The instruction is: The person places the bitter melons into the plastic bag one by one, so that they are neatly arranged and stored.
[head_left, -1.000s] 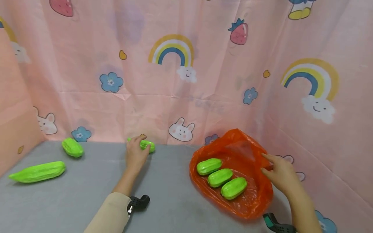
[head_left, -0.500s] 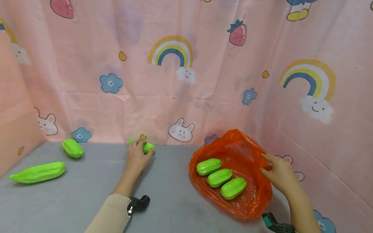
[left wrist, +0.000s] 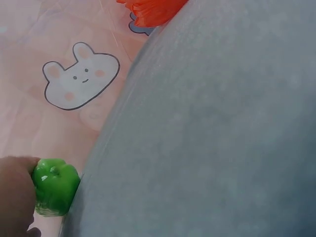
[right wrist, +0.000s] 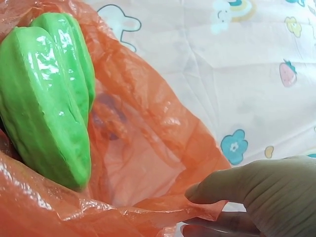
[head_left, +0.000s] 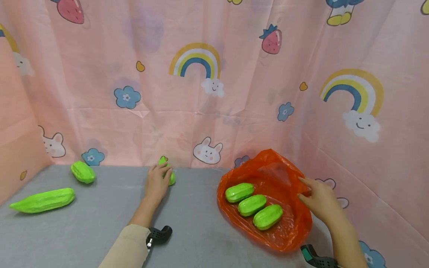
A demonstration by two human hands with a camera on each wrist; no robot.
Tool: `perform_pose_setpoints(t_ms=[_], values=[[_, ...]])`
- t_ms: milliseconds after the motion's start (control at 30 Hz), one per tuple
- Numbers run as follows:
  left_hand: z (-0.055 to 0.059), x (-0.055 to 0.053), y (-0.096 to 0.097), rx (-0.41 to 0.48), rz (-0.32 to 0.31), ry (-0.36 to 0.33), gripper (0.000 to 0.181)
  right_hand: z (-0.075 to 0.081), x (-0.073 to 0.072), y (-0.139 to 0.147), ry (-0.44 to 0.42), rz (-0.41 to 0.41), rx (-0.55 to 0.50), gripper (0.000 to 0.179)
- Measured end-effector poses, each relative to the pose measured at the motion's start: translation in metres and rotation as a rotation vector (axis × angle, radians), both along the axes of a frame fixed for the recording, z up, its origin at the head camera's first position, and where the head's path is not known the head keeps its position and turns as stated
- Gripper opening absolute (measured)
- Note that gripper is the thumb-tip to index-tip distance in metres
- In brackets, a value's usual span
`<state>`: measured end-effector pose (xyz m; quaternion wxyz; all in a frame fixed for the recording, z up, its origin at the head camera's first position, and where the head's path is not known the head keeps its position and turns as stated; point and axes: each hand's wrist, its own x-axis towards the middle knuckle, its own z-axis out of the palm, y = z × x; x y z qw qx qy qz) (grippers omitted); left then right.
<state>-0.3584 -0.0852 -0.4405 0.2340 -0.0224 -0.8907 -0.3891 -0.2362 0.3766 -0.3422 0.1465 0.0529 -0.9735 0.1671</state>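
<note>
My left hand (head_left: 157,182) grips a green ridged gourd (head_left: 172,178) at the back of the grey table, its fingers over the gourd's middle. In the left wrist view the blunt end of that gourd (left wrist: 56,185) shows beside the hand. On the right, my right hand (head_left: 320,199) pinches the rim of an orange-red plastic bag (head_left: 231,219), thumb above and fingers below in the right wrist view. The bag's mouth is spread. Inside lie three green gourds (head_left: 252,205) side by side; the right wrist view shows two of them (right wrist: 47,108) close up.
Two more green gourds lie at the left: a short one (head_left: 83,172) near the back edge and a long pointed one (head_left: 43,200) nearer me. A pink printed curtain (head_left: 241,82) walls the back and sides of the grey table (head_left: 194,223).
Under my left hand the gourd has turned from lying nearly sideways to pointing more away from me. My fingers have closed further over it. The right hand keeps hold of the bag.
</note>
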Motion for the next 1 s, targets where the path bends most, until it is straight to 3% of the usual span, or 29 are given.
perform_pose_setpoints(t_ms=[167,400,767,1000], values=[[0.0001,-0.0005,-0.0002,0.127,-0.013,-0.018,0.029,0.0006,0.0003,-0.0012,0.001,0.002,0.001,0.051],[-0.0063,-0.0027,-0.0045,0.322,-0.029,-0.08,0.063,-0.0001,0.0012,-0.0013,0.004,0.004,0.002,0.052],[-0.0077,-0.0007,-0.0025,0.458,-0.145,-0.091,0.061,-0.0016,0.0019,-0.0001,0.001,0.004,0.003,0.051],[-0.008,0.0016,-0.0005,0.404,-0.193,-0.049,0.052,-0.0015,0.0019,-0.0005,0.014,0.002,-0.001,0.051]])
